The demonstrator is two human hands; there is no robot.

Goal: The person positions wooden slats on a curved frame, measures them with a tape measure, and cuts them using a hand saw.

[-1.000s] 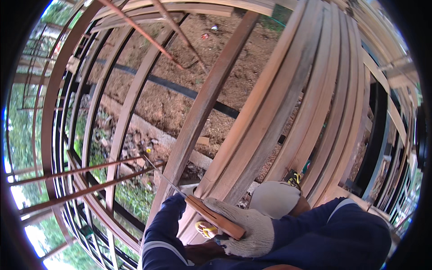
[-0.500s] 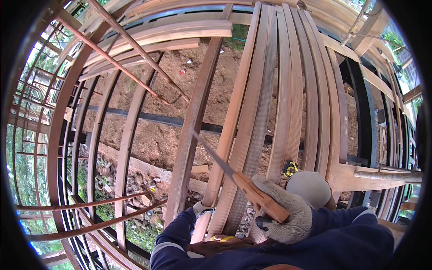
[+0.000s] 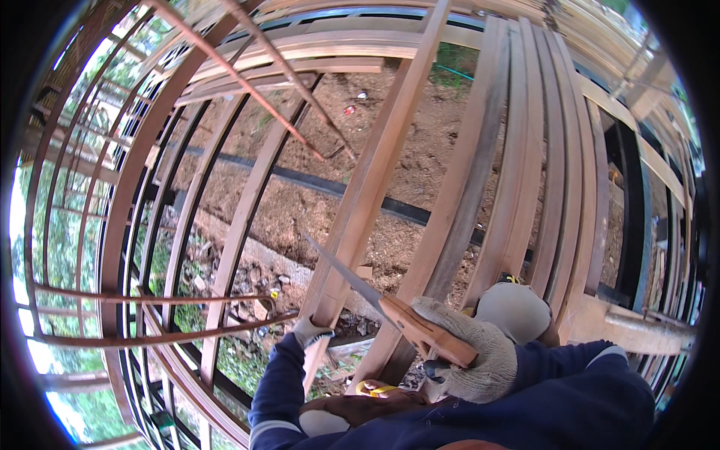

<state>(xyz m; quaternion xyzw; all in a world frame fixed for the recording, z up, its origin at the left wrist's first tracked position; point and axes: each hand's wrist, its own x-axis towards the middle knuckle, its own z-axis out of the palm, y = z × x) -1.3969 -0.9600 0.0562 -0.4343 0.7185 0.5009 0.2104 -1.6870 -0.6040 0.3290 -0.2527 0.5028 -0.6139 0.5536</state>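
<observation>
My left hand (image 3: 309, 331), in a pale knit glove with a dark edge, is closed round the near end of a long wooden plank (image 3: 390, 154). That plank slants away from me and lies against or over another plank on its left; which of the two I cannot tell. My right hand (image 3: 484, 354), also gloved, grips a handsaw (image 3: 424, 330) by its brown wooden handle. The saw's narrow blade points forward and left, its tip in front of the held plank from this view. A black and yellow tape measure (image 3: 508, 278) is mostly hidden behind my beige-covered knee (image 3: 514, 309).
Several more planks (image 3: 517, 172) run away from me on the right, with gaps between. Below the beams lies bare soil (image 3: 292, 202) crossed by a dark metal bar (image 3: 307, 178). Rusty rods (image 3: 277, 97) stick out at the left. Stacked boards (image 3: 322, 49) lie at the far side.
My left hand has moved left with the plank, widening the gap to the planks on its right. My right hand still holds the saw in nearly the same place. The view has turned slightly.
</observation>
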